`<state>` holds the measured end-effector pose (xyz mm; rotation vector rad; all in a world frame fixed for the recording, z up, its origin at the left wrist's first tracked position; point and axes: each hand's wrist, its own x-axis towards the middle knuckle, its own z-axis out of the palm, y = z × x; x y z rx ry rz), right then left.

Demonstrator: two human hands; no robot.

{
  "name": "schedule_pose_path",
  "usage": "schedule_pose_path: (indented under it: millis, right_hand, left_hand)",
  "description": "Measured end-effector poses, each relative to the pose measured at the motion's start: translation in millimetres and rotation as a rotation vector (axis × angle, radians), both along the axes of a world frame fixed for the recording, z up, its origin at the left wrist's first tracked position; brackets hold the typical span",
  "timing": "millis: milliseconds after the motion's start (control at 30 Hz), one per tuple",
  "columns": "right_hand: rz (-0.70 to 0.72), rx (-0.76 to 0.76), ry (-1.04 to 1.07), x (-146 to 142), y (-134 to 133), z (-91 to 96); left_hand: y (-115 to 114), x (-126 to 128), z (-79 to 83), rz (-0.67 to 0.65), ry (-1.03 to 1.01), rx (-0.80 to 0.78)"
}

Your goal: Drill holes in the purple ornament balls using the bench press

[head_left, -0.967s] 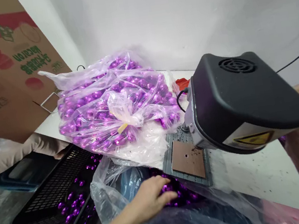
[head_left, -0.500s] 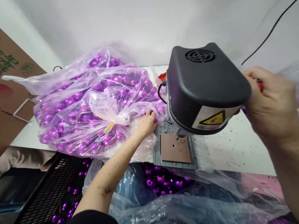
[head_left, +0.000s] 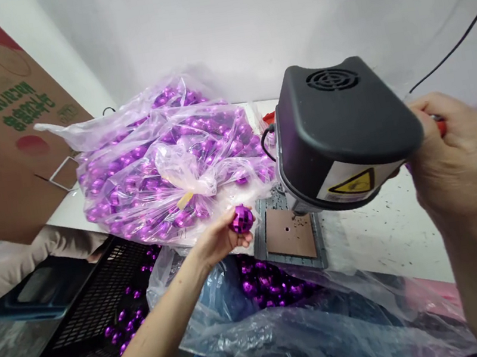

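My left hand (head_left: 225, 236) pinches a shiny purple mirror-ball ornament (head_left: 242, 219) with the fingers and thumb, just left of a flat brown plate (head_left: 290, 233). That plate has a small hole and lies on a grey metal base (head_left: 322, 249). Above the base stands a black-housed bench machine (head_left: 347, 119), perhaps a small drill press, with a vent and a yellow warning label. On its right side my right hand (head_left: 458, 150) is closed around a red handle (head_left: 441, 125), which shows only in part.
A tied clear bag (head_left: 184, 181) of purple balls lies behind my left hand. Loose purple balls (head_left: 266, 279) sit in plastic on my lap. At left are a black crate (head_left: 78, 342), a cardboard box (head_left: 1, 137) and another person's sleeve (head_left: 29, 260). Dark shavings dot the table (head_left: 378, 235).
My left hand has pulled back toward me from beside the bag and base, and the ball in it now shows clearly. My right hand stays on the handle. The view has shifted slightly.
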<state>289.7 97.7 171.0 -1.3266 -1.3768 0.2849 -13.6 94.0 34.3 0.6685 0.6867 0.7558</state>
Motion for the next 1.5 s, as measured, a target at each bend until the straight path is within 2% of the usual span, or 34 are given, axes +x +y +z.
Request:
schedule_pose_path:
  millis: [133, 300, 400, 533, 633, 800, 933, 1067, 1167, 1367, 1500]
  right_hand:
    - [0.008, -0.009, 0.011, 1, 0, -0.7]
    - [-0.007, 0.005, 0.01, 2, 2, -2.0]
    - [-0.024, 0.038, 0.026, 0, 3, -2.6]
    - [-0.02, 0.07, 0.002, 0, 4, -3.1]
    - [0.031, 0.056, 0.013, 2, 4, -3.1]
    - [0.018, 0.036, -0.021, 2, 2, -0.7]
    - [0.043, 0.052, -0.006, 0, 2, 0.1]
    - [0.069, 0.047, 0.005, 0, 1, -1.0]
    - [0.088, 0.038, -0.002, 1, 1, -1.3]
    - [0.101, 0.033, 0.012, 2, 2, -1.2]
    - [0.079, 0.024, 0.004, 2, 2, -0.7]
  left_hand:
    - [-27, 18, -16.7, 0.037, -0.135, -0.117]
    - [-39, 29, -31.5, 0.003, -0.176, -0.179]
    - [-46, 35, -36.3, -0.006, -0.181, -0.197]
    - [-48, 44, -35.5, 0.055, -0.182, -0.152]
    - [-42, 46, -31.6, 0.084, -0.065, -0.044]
    - [-28, 45, -23.5, 0.05, 0.281, 0.171]
    - [-18, 48, -19.1, 0.04, 0.489, 0.467]
    - [-11, 57, -26.5, -0.015, 0.699, 0.714]
    - [-8, 65, -36.9, 0.027, 0.872, 0.823]
    - [-3, 79, -48.7, 0.129, 0.97, 1.051]
    - [0, 89, -48.1, 0.063, 1.011, 1.124]
